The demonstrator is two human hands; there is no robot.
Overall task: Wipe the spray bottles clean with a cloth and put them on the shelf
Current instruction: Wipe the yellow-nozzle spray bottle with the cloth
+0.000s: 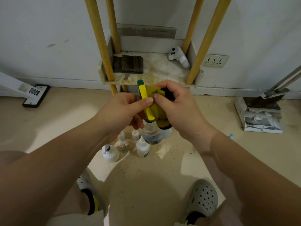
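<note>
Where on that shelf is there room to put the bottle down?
The stained white shelf has a bare patch in the middle, between the folded dark brown cloth on the left and the white spray head at the right back. The corners are crowded by yellow wooden posts.

White game controller (178, 57) lying at rear right of a stained tray, dark folded rag (127, 64) sitting at rear left. Wall socket (215, 60) showing on the white wall to the right. Dustpan (260, 115) w/ paper scraps resting on the floor at far right, its handle leaning up toward the wall. White base w/ QR sticker (35, 93) standing on the floor at far left. Grey perforated clogs (202, 199) showing at bottom.
</note>
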